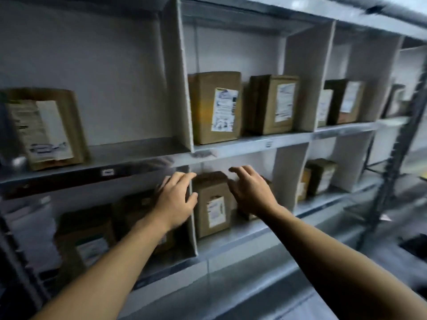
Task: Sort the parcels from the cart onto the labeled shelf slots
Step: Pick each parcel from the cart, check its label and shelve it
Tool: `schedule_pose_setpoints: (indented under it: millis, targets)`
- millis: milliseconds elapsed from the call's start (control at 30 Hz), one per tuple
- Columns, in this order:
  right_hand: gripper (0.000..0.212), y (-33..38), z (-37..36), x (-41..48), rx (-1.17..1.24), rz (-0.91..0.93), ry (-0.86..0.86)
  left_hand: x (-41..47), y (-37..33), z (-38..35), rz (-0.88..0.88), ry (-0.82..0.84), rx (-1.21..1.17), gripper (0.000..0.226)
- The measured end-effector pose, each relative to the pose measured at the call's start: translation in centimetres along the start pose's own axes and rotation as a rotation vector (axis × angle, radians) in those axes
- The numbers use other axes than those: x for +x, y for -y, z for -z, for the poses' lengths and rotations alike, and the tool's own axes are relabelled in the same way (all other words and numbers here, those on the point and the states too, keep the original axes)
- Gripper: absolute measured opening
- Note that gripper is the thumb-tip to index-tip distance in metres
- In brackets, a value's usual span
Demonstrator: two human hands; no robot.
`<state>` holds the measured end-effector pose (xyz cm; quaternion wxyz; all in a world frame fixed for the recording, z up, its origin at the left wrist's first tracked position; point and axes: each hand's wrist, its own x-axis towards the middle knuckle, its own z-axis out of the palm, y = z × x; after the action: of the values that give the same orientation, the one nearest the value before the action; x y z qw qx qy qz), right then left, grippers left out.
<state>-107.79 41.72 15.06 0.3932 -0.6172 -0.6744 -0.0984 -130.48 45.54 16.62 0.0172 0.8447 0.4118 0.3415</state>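
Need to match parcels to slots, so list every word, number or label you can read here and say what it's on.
Nothing is legible; the whole frame is motion-blurred.
Upper-middle parcel: white label, print unreadable.
Neighbouring parcel: label unreadable.
Lower-middle parcel: label unreadable.
Paper bag: print blurred.
Left slot tag: too small and blurred.
Right slot tag: too small and blurred.

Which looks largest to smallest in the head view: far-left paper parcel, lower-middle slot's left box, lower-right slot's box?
1. far-left paper parcel
2. lower-middle slot's left box
3. lower-right slot's box; it sits farther off, so its real size is unsure.
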Motion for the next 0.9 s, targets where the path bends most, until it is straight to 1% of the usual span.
schedule_pose_setpoints:
  millis: [100, 167, 300, 400, 533, 700, 900]
  targets:
    - [0.039, -7.0, 4.8, -3.1, -0.113, -0.085, 0.045, 3.1, -6.9, -5.7, -0.072, 0.053, -0.030, 0.055]
    - [0.043, -11.7, 8.5, -5.2, -0.209, -0.162, 0.052, 4.9, -12.0, -9.5, -0.122, 0.096, -0.032, 0.053]
    - [0.036, -20.6, 17.3, -9.6, -0.485, -0.287, 0.057, 8.5, -22.5, -16.9, -0.256, 0.174, -0.052, 0.052]
    - [0.037, -26.4, 23.8, -13.5, -0.664, -0.380, 0.096, 10.3, -30.6, -21.8, -0.336, 0.228, -0.072, 0.050]
    - [0.040, -32.5, 31.1, -18.3, -0.835, -0.519, 0.163, 11.5, -39.8, -27.8, -0.428, 0.305, -0.096, 0.049]
    - [0.044, -38.0, 36.9, -23.1, -0.912, -0.720, 0.222, 12.7, -48.1, -33.8, -0.563, 0.388, -0.077, 0.052]
    - [0.046, -44.3, 40.1, -25.5, -0.930, -0.893, 0.234, 15.7, -55.1, -41.5, -0.697, 0.454, -0.073, 0.051]
